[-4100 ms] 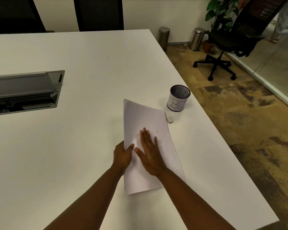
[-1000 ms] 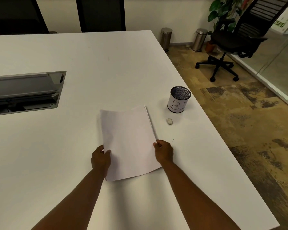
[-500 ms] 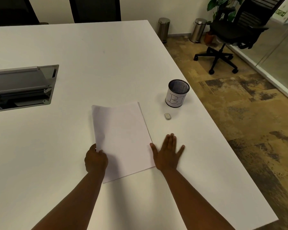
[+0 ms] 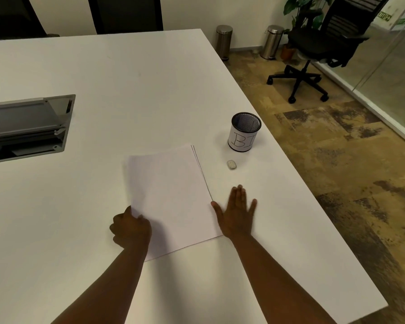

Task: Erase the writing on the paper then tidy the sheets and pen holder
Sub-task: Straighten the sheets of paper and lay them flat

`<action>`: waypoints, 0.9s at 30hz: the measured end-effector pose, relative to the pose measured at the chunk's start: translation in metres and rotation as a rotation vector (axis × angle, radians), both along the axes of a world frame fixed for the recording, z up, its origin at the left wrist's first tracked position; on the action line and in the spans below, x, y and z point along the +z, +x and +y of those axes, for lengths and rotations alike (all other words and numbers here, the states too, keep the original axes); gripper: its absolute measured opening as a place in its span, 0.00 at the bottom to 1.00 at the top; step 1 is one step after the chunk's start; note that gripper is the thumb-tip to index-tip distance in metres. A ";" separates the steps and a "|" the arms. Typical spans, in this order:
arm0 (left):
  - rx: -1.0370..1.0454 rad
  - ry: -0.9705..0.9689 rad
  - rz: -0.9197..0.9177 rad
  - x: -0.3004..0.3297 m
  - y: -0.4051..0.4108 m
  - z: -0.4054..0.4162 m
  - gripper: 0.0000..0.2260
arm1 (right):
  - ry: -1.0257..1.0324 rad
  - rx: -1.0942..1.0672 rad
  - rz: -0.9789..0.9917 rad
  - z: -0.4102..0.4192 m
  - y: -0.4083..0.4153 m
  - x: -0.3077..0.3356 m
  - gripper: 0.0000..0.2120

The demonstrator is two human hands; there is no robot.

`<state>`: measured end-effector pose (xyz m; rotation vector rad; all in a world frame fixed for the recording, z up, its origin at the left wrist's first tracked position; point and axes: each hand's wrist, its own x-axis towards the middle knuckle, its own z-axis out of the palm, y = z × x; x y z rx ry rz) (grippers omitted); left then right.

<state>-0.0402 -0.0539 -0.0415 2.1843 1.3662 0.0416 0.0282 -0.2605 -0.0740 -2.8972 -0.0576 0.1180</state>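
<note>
Sheets squared up, eraser and holder not yet put away.
Left hand [image 4: 131, 228] pinches the thin, floppy sheets [image 4: 171, 197] at their near-left edge; right hand [image 4: 237, 215] lies flat, fingers spread, holding nothing, against their right edge. Beyond it: small light eraser [image 4: 231, 164], then rigid mesh pen holder [image 4: 244, 132], best grasped around its wall.

Single view only, head-worn, wide-angle. Looks forward and down across white counter [image 4: 150, 90] from near edge. Both forearms enter from bottom of frame; left hand [image 4: 130, 228] and right hand [image 4: 236, 215] sit close, low centre. Sheets [image 4: 171, 197] lie just ahead of lens, mid-frame. Far edge of counter near top; floor [image 4: 337, 160] and office chair [image 4: 325, 43] fill right side. Lines bend toward frame edges.
</note>
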 end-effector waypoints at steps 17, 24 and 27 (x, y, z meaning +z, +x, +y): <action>-1.015 -0.035 0.371 -0.009 0.010 -0.050 0.65 | 0.031 -0.098 0.021 -0.018 -0.037 0.002 0.52; -1.056 -0.010 0.479 -0.006 0.015 -0.047 0.60 | -0.055 0.189 0.025 -0.002 -0.035 0.001 0.43; -1.066 -0.039 0.504 -0.001 0.016 -0.047 0.54 | -0.033 0.161 0.064 -0.013 -0.016 0.000 0.53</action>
